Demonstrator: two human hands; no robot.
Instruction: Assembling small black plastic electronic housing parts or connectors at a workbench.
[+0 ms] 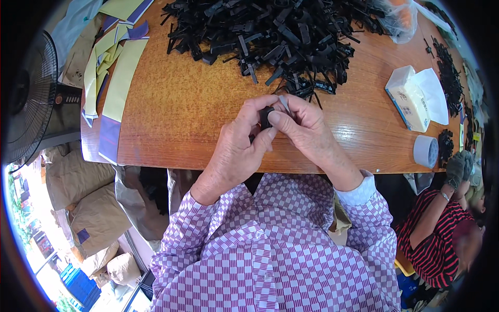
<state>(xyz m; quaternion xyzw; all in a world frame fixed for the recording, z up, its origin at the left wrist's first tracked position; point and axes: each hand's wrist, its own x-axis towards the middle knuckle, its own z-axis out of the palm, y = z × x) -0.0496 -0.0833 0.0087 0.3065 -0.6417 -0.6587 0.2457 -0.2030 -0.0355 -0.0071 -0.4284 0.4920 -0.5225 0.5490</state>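
My left hand (236, 143) is closed around a small black part (265, 117), probably plastic, just above the near edge of the wooden table. Pressed against it from the other side is my right hand (306, 130), its thumb lying on the part. A thin grey flat strip (284, 103) sticks up between the right thumb and fingers; whether it is a blade or a piece of the part I cannot tell. Fingers cover most of what is held. Just beyond my hands begins a big heap of black strap-like parts (280, 36).
Yellow and purple sheets (117, 99) lie at the left beside a black fan (31, 93). To the right are a tissue pack (408, 101), a white roll (425, 151) and a clear bag (400, 23). A co-worker's gloved hand (456, 169) is at the right edge.
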